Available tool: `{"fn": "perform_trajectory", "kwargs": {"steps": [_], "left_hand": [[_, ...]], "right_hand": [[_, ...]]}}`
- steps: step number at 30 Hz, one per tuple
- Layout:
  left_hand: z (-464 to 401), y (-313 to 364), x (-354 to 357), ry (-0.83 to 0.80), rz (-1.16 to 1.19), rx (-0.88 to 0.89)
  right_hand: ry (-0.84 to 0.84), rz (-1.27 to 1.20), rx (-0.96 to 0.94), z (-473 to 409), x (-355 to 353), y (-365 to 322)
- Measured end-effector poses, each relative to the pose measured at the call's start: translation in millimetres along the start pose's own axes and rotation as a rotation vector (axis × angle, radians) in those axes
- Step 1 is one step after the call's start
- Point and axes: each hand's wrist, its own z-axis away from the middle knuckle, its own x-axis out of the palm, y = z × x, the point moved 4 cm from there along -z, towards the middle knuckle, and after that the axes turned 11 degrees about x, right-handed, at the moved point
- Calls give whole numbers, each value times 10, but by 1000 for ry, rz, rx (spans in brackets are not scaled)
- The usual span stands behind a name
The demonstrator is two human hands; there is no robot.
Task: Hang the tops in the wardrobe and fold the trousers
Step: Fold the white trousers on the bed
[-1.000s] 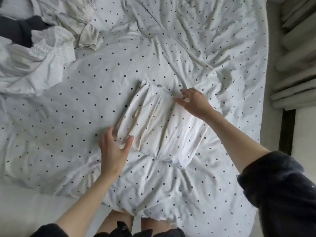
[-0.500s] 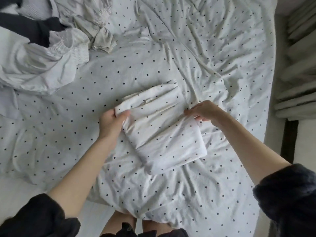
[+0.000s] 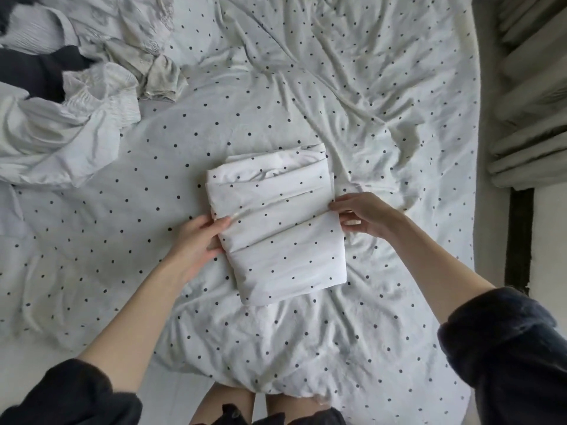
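Observation:
White dotted trousers (image 3: pixel 276 222) lie folded into a compact rectangle in the middle of the bed. My left hand (image 3: pixel 199 237) grips the left edge of the bundle, thumb on top and fingers underneath. My right hand (image 3: pixel 362 216) pinches the right edge at mid-height. A heap of unfolded clothes (image 3: pixel 70 96), white and pale grey with one black garment (image 3: pixel 40 72), sits at the upper left of the bed.
The bed is covered by a rumpled white duvet with black dots (image 3: pixel 368 102). Its right edge runs beside a pale curtain (image 3: pixel 530 102) and a dark vertical strip (image 3: pixel 518 234). My legs stand against the near edge.
The trousers went from a longer slanted strip to a shorter squared bundle. Both hands moved from pressing the fabric to holding its left and right edges.

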Motion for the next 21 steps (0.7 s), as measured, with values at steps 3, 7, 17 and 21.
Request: {"fn": "perform_trajectory", "kwargs": {"steps": [3,7,17,21], "left_hand": [[-32,90,11,5,-11,11],[48,279,11,-77,-2,-7],[545,1035,408,-441,-121,70],[898,1192,788,-691,-238,143]], "right_hand": [[17,29,-16,86,5,-13],[56,13,-38,310,-12,-18],[244,-262,-132,1584,-256,451],[411,-489,-170,2287,-246,1113]]}}
